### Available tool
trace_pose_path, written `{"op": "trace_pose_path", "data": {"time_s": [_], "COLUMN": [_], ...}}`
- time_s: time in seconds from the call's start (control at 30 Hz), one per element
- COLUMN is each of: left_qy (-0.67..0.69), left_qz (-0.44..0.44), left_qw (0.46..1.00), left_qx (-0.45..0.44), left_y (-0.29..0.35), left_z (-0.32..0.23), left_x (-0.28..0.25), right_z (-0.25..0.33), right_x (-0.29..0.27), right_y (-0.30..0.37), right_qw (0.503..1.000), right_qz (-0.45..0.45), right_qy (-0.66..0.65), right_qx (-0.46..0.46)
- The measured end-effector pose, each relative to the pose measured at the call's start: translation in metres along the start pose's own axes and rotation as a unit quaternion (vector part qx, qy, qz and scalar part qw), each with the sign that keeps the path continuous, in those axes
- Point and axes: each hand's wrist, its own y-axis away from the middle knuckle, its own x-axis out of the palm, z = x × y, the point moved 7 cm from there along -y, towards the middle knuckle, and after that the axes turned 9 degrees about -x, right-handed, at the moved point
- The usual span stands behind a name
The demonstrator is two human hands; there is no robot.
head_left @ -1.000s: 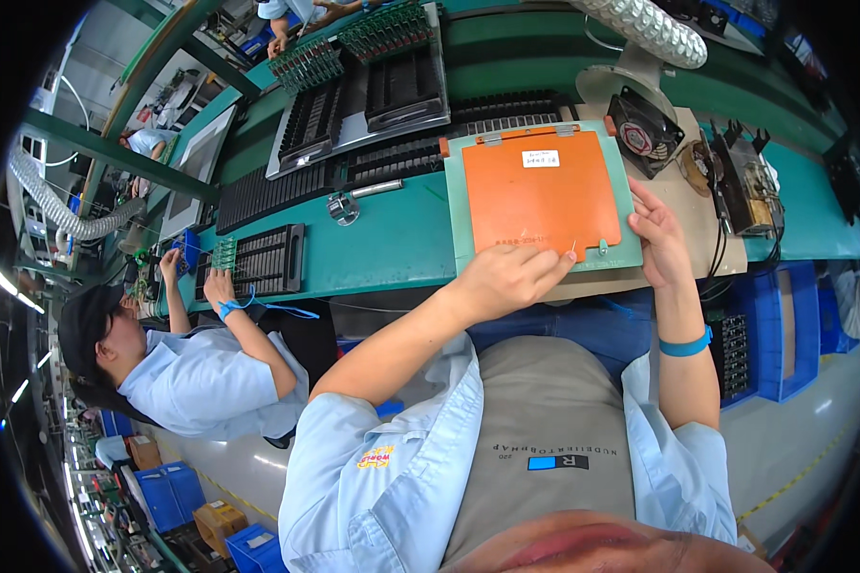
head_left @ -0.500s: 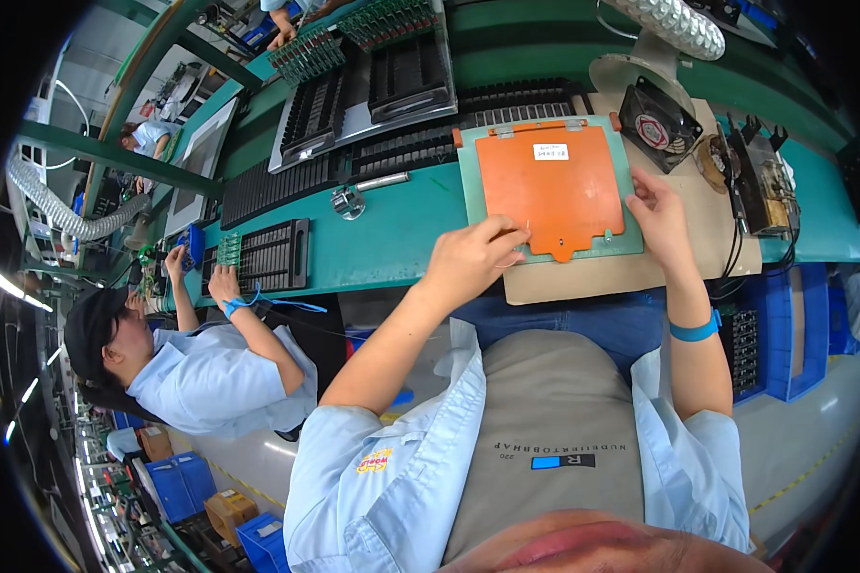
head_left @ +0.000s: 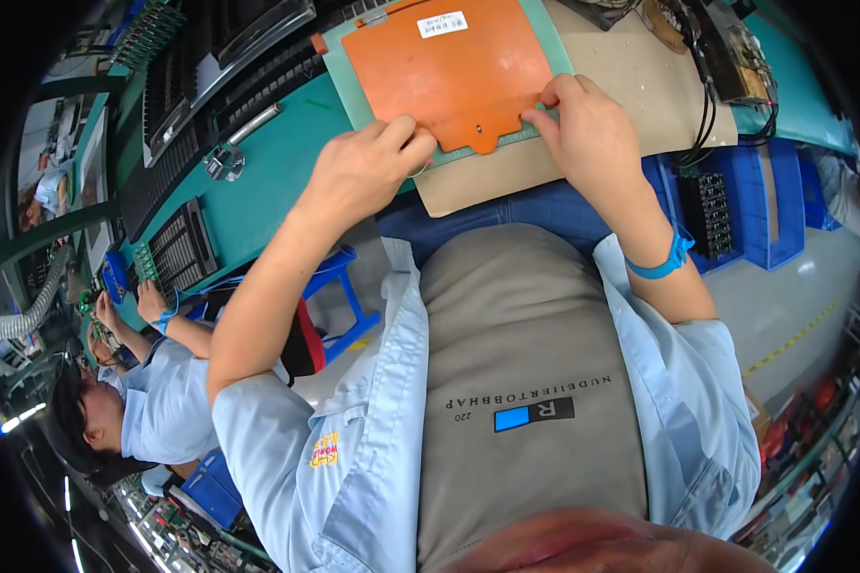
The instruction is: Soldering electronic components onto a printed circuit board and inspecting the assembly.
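A flat fixture with a hinged orange lid (head_left: 440, 76) over a pale green base plate (head_left: 548, 48) lies on brown cardboard in front of me. The lid is down, and a white label (head_left: 442, 25) sits on its upper part. My left hand (head_left: 363, 172) has its fingers bent and pressed together at the fixture's near left corner. At the near right corner, my right hand (head_left: 591, 134) pinches the edge with thumb and curled fingers. A blue band circles my right wrist. Whatever lies under the lid is hidden.
Left of the fixture, a metal-handled tool (head_left: 225, 162) lies on the green bench mat (head_left: 296, 129). Black slotted trays (head_left: 183, 244) stand farther left, near a co-worker in a light blue shirt (head_left: 177, 401). Cables (head_left: 705, 119) hang at the right, above blue bins (head_left: 769, 224).
The view has tilted and shifted, so the bench appears higher. My right hand has moved from the fixture's right side to its near right corner and closed there; my left hand stays at the left corner.
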Motion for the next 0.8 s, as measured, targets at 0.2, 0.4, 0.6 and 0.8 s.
{"op": "trace_pose_path", "data": {"time_s": [0.2,0.4,0.6,0.8], "left_qy": [-0.011,-0.004,0.151,0.242], "left_qz": [0.01,-0.013,-0.105,-0.127], "left_qw": [1.0,0.99,0.933,0.866], "left_qx": [-0.004,-0.141,-0.309,-0.419], "left_y": [0.002,0.007,0.039,0.072], "left_z": [-0.004,-0.007,0.025,0.041], "left_x": [0.004,-0.003,-0.015,0.003], "right_z": [0.0,0.01,0.04,0.063], "right_x": [0.008,0.004,-0.004,0.005], "right_y": [0.002,-0.001,0.001,-0.01], "right_qw": [0.999,0.974,0.962,0.945], "right_qz": [0.011,0.039,-0.004,0.01], "right_qy": [0.006,-0.011,-0.075,-0.07], "right_qx": [-0.052,-0.225,-0.264,-0.32]}}
